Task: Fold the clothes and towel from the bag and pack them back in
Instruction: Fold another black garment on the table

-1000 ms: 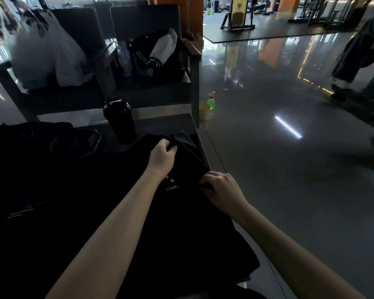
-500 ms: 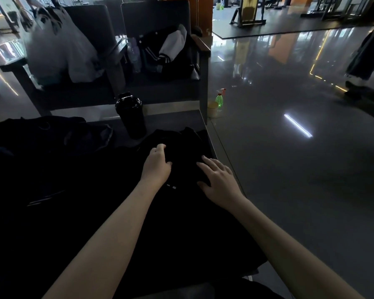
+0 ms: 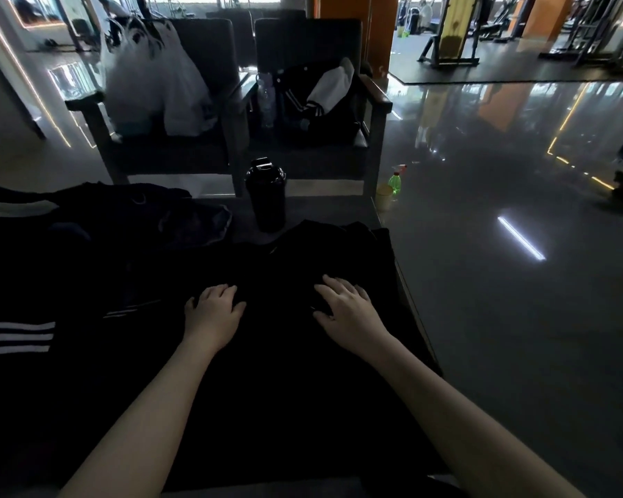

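Plain black cloth (image 3: 285,382) in the middle. Black top (image 3: 15,354) with three white stripes at the left edge of the counter (image 3: 324,213). Black bottle (image 3: 266,199) near the far edge. Green spray bottle (image 3: 394,182).

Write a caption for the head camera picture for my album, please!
Left hand and right hand rest flat on a black garment on the table, black bottle standing behind.

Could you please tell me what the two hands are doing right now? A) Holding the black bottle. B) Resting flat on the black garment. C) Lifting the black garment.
B: the left hand and the right hand both lie palm-down on the black garment, while the black bottle stands untouched beyond it.
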The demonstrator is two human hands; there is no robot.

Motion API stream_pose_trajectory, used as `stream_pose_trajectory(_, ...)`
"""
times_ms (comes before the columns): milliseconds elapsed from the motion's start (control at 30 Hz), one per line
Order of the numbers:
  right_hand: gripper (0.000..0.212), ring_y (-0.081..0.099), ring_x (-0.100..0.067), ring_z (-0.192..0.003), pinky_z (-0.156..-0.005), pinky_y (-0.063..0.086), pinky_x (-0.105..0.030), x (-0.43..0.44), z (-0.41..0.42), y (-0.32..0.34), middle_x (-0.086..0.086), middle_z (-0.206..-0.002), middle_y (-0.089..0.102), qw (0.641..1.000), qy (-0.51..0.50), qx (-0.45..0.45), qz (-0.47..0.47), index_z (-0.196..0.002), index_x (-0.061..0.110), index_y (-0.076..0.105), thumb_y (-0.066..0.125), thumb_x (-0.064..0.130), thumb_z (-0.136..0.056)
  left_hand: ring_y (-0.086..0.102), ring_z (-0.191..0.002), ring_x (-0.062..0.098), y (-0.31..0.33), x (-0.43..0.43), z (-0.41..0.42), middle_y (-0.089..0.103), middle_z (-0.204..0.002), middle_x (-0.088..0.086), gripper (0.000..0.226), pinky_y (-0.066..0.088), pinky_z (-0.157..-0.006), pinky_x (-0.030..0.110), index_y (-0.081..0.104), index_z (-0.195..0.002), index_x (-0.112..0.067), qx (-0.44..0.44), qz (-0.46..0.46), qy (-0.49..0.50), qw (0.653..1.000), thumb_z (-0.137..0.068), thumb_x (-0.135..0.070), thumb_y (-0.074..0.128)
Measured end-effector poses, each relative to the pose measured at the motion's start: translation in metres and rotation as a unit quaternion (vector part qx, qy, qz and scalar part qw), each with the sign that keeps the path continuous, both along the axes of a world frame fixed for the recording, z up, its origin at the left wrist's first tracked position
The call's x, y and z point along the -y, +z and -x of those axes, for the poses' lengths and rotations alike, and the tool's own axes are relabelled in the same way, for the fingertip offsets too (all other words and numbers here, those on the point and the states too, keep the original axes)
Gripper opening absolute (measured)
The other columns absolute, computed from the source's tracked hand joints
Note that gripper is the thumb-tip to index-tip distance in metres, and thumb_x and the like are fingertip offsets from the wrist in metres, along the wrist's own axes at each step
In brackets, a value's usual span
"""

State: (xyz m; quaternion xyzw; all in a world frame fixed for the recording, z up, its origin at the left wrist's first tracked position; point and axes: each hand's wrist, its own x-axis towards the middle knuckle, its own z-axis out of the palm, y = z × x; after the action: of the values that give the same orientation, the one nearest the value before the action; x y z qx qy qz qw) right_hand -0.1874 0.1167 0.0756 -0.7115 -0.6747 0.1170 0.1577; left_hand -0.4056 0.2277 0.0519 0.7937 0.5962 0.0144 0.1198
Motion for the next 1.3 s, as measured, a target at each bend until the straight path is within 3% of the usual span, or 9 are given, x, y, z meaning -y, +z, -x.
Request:
stream_pose_trajectory(167,0.049,0.017,-0.022,-0.143,-0.116,0.013,-0.045,-0.023,0.044,-0.006,-0.002,-0.153,0.028,0.998,0.036,0.04,0.035,-0.141,0.018,0.039,0.047,0.035,-0.095,0.024,-0.139,0.018,-0.016,-0.008,0.053,0.026,-0.154,-0.004,0.048,0.023,-0.112,0.046,0.034,-0.145,-0.021,-0.015,0.025,0.006,1.0,-0.102,-0.041,0.029)
stream_pose_trajectory(400,0.052,0.018,-0.022,-0.143,-0.117,0.005,-0.042,-0.062,0.088,-0.035,-0.005,-0.155,0.025,0.995,0.058,0.073,0.029,-0.143,0.017,0.033,0.041,0.039,-0.097,0.046,-0.116,0.026,-0.009,-0.042,0.068,0.055,-0.126,0.006,0.032,0.038,-0.095,0.042,0.058,-0.122,-0.011,0.081,-0.174,0.066,0.979,-0.099,-0.026,0.041)
stream_pose_trajectory(533,0.06,0.013,-0.018,-0.144,-0.117,0.004,-0.032,-0.064,0.096,-0.066,-0.002,-0.157,0.019,0.996,0.041,0.075,0.01,-0.148,0.019,0.025,0.018,0.05,-0.096,0.04,-0.125,0.034,-0.005,-0.067,0.087,0.043,-0.138,0.011,0.041,0.034,-0.101,0.05,0.045,-0.133,-0.012,0.047,-0.066,0.194,0.978,-0.099,-0.034,0.039)
stream_pose_trajectory(667,0.065,0.01,-0.017,-0.145,-0.116,0.003,-0.031,-0.066,0.095,-0.073,0.0,-0.158,0.015,0.995,0.036,0.091,-0.002,-0.15,0.021,0.02,0.008,0.051,-0.094,0.054,-0.103,0.031,-0.013,-0.082,0.098,0.055,-0.119,0.011,0.054,0.048,-0.09,0.044,0.056,-0.118,-0.008,0.071,0.004,0.182,0.981,-0.09,-0.054,0.049)
stream_pose_trajectory(833,0.081,0.011,-0.016,-0.145,-0.117,0.003,-0.032,-0.066,0.096,-0.073,0.0,-0.158,0.016,0.995,0.033,0.095,-0.008,-0.149,0.022,0.022,-0.006,0.054,-0.081,0.052,-0.088,0.022,0.005,-0.089,0.101,0.058,-0.105,0.011,0.034,0.043,-0.079,0.028,0.06,-0.109,-0.003,0.125,0.13,0.147,0.973,-0.088,-0.029,0.065)
stream_pose_trajectory(1000,0.081,0.012,-0.017,-0.145,-0.117,0.003,-0.032,-0.066,0.096,-0.072,-0.001,-0.158,0.017,0.995,0.037,0.092,-0.008,-0.149,0.021,0.023,-0.005,0.055,-0.081,0.05,-0.115,0.028,0.026,-0.092,0.121,0.052,-0.128,0.011,0.043,0.039,-0.093,0.031,0.055,-0.125,-0.003,0.077,0.244,0.11,0.961,-0.096,-0.034,0.051)
stream_pose_trajectory(1167,0.059,0.01,-0.016,-0.145,-0.117,0.004,-0.032,-0.065,0.095,-0.071,0.0,-0.158,0.016,0.995,0.036,0.091,-0.003,-0.149,0.02,0.022,0.016,0.048,-0.098,0.052,-0.083,0.016,0.03,-0.083,0.135,0.059,-0.104,0.01,0.014,0.04,-0.065,0.025,0.062,-0.096,-0.008,0.015,0.205,0.083,0.975,-0.089,-0.021,0.062)
stream_pose_trajectory(1233,0.058,0.01,-0.015,-0.145,-0.117,0.003,-0.032,-0.065,0.095,-0.07,0.001,-0.158,0.015,0.995,0.033,0.09,-0.006,-0.149,0.021,0.022,0.018,0.047,-0.098,0.052,-0.076,0.018,0.03,-0.08,0.133,0.062,-0.1,0.017,0.019,0.036,-0.058,0.024,0.061,-0.088,-0.002,0.057,0.14,0.107,0.983,-0.092,-0.02,0.059)
stream_pose_trajectory(1300,0.054,0.01,-0.015,-0.145,-0.117,0.003,-0.031,-0.065,0.095,-0.071,0.001,-0.158,0.016,0.996,0.033,0.084,-0.012,-0.149,0.021,0.023,0.026,0.045,-0.1,0.056,-0.091,0.026,0.033,-0.081,0.132,0.06,-0.114,0.017,0.022,0.041,-0.066,0.025,0.058,-0.104,0.003,0.151,0.085,0.168,0.97,-0.097,-0.017,0.051)
